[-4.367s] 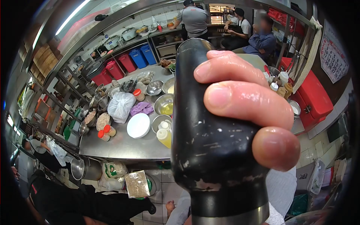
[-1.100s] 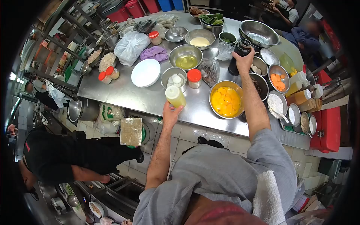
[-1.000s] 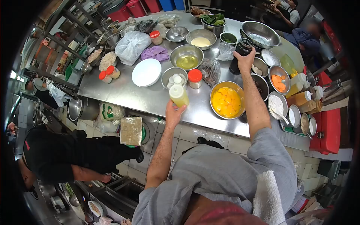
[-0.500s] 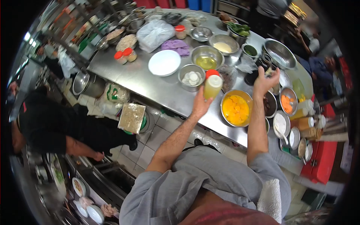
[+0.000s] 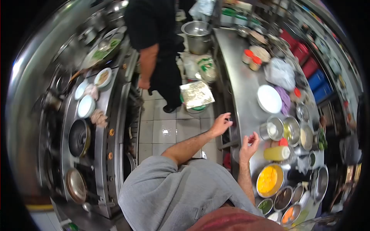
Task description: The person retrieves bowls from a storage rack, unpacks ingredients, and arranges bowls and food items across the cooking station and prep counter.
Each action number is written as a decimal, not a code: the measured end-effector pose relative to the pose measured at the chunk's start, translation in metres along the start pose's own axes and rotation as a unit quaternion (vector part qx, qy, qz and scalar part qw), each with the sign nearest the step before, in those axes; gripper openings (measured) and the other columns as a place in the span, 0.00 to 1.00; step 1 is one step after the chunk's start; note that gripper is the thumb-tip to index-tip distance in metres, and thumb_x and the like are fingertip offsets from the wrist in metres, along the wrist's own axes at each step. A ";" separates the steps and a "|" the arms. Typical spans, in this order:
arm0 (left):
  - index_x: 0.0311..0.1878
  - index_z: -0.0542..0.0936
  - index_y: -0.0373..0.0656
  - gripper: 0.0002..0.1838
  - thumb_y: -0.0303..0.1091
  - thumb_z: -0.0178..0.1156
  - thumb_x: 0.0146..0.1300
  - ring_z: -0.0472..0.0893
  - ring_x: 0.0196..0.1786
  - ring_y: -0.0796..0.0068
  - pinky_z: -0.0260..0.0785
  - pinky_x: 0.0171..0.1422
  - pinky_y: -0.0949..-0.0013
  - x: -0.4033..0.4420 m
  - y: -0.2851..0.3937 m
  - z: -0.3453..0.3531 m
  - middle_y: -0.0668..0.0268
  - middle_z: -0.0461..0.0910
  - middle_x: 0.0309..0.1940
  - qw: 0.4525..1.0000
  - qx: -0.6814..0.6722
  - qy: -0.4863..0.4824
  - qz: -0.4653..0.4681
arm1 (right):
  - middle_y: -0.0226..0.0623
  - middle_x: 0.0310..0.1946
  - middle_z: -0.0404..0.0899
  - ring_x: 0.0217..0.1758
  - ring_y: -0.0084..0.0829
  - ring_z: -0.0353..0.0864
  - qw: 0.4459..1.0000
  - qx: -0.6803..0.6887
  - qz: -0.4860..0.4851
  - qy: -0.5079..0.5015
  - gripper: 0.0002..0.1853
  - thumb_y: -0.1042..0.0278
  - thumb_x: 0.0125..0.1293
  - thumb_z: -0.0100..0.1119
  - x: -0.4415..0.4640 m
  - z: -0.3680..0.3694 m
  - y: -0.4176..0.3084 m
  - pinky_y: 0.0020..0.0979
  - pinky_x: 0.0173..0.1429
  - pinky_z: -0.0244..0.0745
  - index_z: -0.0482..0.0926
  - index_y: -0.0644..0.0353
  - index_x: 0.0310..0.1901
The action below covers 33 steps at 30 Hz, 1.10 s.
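My left hand (image 5: 221, 125) is over the floor beside the steel table's edge, fingers apart and nothing in them. My right hand (image 5: 249, 145) is at the table's near edge, also with its fingers apart and holding nothing. Just right of it a squeeze bottle of yellow liquid (image 5: 274, 153) stands on the steel table (image 5: 246, 104). Below the bottle sits a bowl of egg yolks (image 5: 269, 179). A small steel bowl with white pieces (image 5: 271, 129) and a white bowl (image 5: 269, 99) are farther up the table.
On the left runs a stove with a black pan (image 5: 79, 137), a lidded pan (image 5: 76, 185) and white bowls (image 5: 86, 106). A person in black (image 5: 162, 50) stands in the aisle. A foil-covered square (image 5: 197, 94) and a large steel pot (image 5: 197, 37) are between them and the table.
The view has swung left toward the stove. My left hand has let go of the squeeze bottle and moved off the table. My right hand has come away from the black bottle to the near edge.
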<state>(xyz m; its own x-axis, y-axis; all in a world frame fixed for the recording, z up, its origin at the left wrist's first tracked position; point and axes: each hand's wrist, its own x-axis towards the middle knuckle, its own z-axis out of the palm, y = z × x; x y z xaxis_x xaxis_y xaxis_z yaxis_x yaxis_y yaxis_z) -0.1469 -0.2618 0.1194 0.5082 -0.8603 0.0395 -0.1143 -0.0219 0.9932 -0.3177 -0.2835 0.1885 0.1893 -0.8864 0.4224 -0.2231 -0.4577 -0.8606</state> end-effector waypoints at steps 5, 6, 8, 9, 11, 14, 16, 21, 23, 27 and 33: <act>0.55 0.67 0.38 0.30 0.44 0.59 0.52 0.68 0.57 0.57 0.60 0.61 0.62 -0.083 -0.118 -0.148 0.52 0.70 0.52 0.954 0.212 0.129 -0.169 | 0.39 0.33 0.67 0.35 0.35 0.68 0.985 -0.084 -0.043 -0.148 0.22 0.79 0.47 0.59 0.008 0.037 0.025 0.33 0.42 0.66 0.69 0.63 0.47; 0.55 0.68 0.38 0.30 0.46 0.59 0.51 0.68 0.57 0.57 0.59 0.61 0.62 -0.118 -0.158 -0.174 0.53 0.69 0.53 0.929 0.250 0.152 -0.227 | 0.40 0.34 0.67 0.37 0.37 0.69 0.980 -0.113 -0.044 -0.160 0.23 0.79 0.46 0.60 0.011 0.043 0.029 0.34 0.44 0.67 0.69 0.63 0.47; 0.44 0.75 0.40 0.21 0.45 0.57 0.51 0.72 0.53 0.58 0.62 0.58 0.61 -0.203 -0.182 -0.207 0.54 0.74 0.46 0.838 0.376 0.167 -0.359 | 0.42 0.38 0.68 0.43 0.42 0.70 0.970 -0.154 -0.056 -0.179 0.24 0.77 0.44 0.62 0.017 0.052 0.040 0.38 0.47 0.66 0.70 0.61 0.47; 0.35 0.79 0.41 0.15 0.43 0.55 0.51 0.75 0.49 0.59 0.66 0.55 0.61 -0.247 -0.214 -0.219 0.56 0.78 0.41 0.785 0.443 0.183 -0.393 | 0.42 0.38 0.68 0.43 0.42 0.70 0.969 -0.146 -0.063 -0.186 0.24 0.77 0.44 0.62 0.020 0.055 0.046 0.38 0.47 0.66 0.70 0.61 0.47; 0.33 0.80 0.40 0.16 0.42 0.57 0.47 0.77 0.46 0.61 0.70 0.48 0.62 -0.321 -0.218 -0.230 0.56 0.79 0.38 0.729 0.421 0.134 -0.522 | 0.42 0.40 0.67 0.46 0.42 0.68 0.950 -0.234 -0.067 -0.194 0.25 0.74 0.44 0.64 0.024 0.059 0.055 0.38 0.51 0.64 0.69 0.59 0.48; 0.34 0.79 0.36 0.19 0.44 0.56 0.46 0.79 0.40 0.62 0.71 0.45 0.64 -0.406 -0.192 -0.209 0.53 0.79 0.36 0.720 0.370 0.198 -0.553 | 0.41 0.39 0.68 0.46 0.42 0.67 0.936 -0.277 -0.085 -0.202 0.26 0.72 0.43 0.64 0.026 0.063 0.057 0.40 0.52 0.62 0.70 0.57 0.48; 0.33 0.79 0.34 0.20 0.44 0.55 0.46 0.80 0.38 0.61 0.72 0.44 0.64 -0.434 -0.189 -0.192 0.52 0.79 0.35 0.723 0.293 0.226 -0.584 | 0.41 0.39 0.68 0.45 0.43 0.68 0.924 -0.303 -0.109 -0.205 0.26 0.73 0.43 0.63 0.027 0.061 0.053 0.40 0.50 0.63 0.70 0.57 0.48; 0.34 0.77 0.30 0.22 0.43 0.55 0.46 0.80 0.30 0.58 0.72 0.41 0.63 -0.436 -0.191 -0.171 0.49 0.79 0.31 0.753 0.210 0.240 -0.575 | 0.43 0.39 0.67 0.44 0.45 0.70 0.927 -0.274 -0.093 -0.239 0.26 0.76 0.43 0.62 0.039 0.051 0.066 0.39 0.48 0.66 0.69 0.59 0.48; 0.38 0.77 0.30 0.23 0.43 0.55 0.45 0.79 0.37 0.57 0.71 0.45 0.62 -0.406 -0.193 -0.177 0.48 0.78 0.35 0.783 0.236 0.184 -0.545 | 0.43 0.39 0.66 0.45 0.45 0.69 0.930 -0.262 -0.080 -0.243 0.25 0.78 0.42 0.61 0.040 0.046 0.065 0.38 0.49 0.66 0.69 0.60 0.47; 0.45 0.75 0.34 0.26 0.45 0.57 0.46 0.71 0.52 0.55 0.63 0.57 0.62 -0.342 -0.194 -0.186 0.48 0.73 0.47 0.841 0.241 0.250 -0.414 | 0.43 0.40 0.66 0.46 0.44 0.68 0.936 -0.256 -0.111 -0.216 0.25 0.79 0.42 0.61 0.028 0.042 0.067 0.38 0.50 0.65 0.70 0.60 0.47; 0.49 0.72 0.33 0.28 0.43 0.60 0.50 0.71 0.54 0.58 0.63 0.58 0.64 -0.299 -0.170 -0.209 0.50 0.72 0.49 0.890 0.252 0.204 -0.320 | 0.44 0.40 0.65 0.46 0.44 0.66 0.935 -0.276 -0.139 -0.174 0.27 0.80 0.39 0.62 0.016 0.036 0.073 0.39 0.52 0.63 0.71 0.59 0.47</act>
<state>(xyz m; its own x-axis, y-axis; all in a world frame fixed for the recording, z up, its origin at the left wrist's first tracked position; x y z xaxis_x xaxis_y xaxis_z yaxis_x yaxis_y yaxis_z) -0.1008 0.1056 -0.0380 0.8634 -0.3344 -0.3777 -0.0061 -0.7556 0.6550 -0.2969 -0.3291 0.1223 0.5911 -0.6967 0.4065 -0.5614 -0.7172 -0.4129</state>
